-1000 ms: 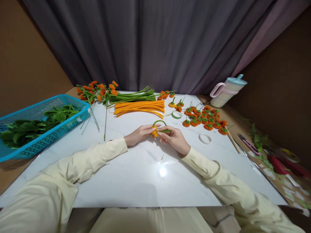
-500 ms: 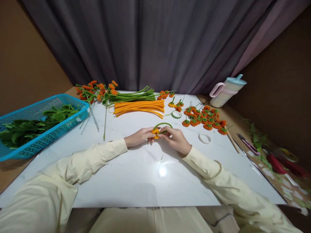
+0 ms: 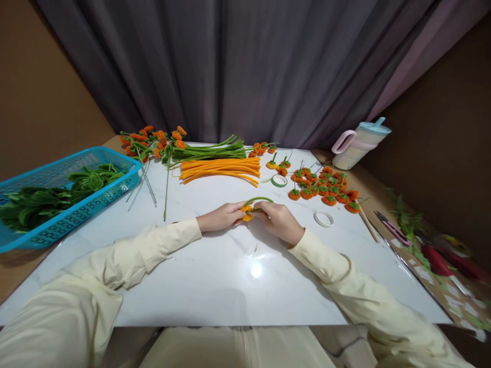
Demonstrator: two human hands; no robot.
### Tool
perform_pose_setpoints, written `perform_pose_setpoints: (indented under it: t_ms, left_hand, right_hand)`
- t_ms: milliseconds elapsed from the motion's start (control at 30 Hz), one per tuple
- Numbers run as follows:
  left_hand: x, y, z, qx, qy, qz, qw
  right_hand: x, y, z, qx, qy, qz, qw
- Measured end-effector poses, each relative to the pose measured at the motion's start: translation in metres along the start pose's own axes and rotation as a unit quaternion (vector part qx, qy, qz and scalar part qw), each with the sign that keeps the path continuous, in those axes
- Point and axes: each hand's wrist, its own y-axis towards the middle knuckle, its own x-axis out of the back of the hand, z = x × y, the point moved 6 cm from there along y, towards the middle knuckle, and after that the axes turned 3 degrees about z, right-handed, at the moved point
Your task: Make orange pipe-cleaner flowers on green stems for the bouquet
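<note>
Head view: the left hand (image 3: 221,217), fingers closed, pinches the yellow flower (image 3: 247,212) over the board (image 3: 230,281), seemingly to steady it; the right hand (image 3: 282,223), nearly closed, grips the green stem (image 3: 260,199), probably for control where both meet.

White tabletop (image 3: 215,276) bearing orange stems (image 3: 220,170), green stems (image 3: 210,151), orange flower heads (image 3: 326,186), white tape roll (image 3: 324,219), green tape roll (image 3: 279,181).
</note>
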Motion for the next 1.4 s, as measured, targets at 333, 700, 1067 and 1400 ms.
perform_pose_setpoints:
  t_ms: [333, 700, 1067, 1400]
  left_hand:
    - [-0.001, 0.001, 0.004, 0.022, 0.012, -0.011, 1.0]
    - [0.002, 0.0, 0.004, 0.013, 0.026, -0.067, 0.997]
    - [0.002, 0.0, 0.006, 0.031, 0.026, -0.073, 0.996]
    - [0.0, 0.001, 0.003, 0.015, 0.018, -0.041, 0.999]
  right_hand:
    - [-0.004, 0.002, 0.02, 0.048, -0.155, 0.022, 0.987]
    - [-0.007, 0.001, 0.026, 0.044, -0.192, 0.049, 0.979]
    - [-0.014, 0.002, 0.039, 0.086, -0.198, 0.058, 0.975]
    - [0.038, 0.006, 0.023, 0.05, -0.03, -0.069, 0.996]
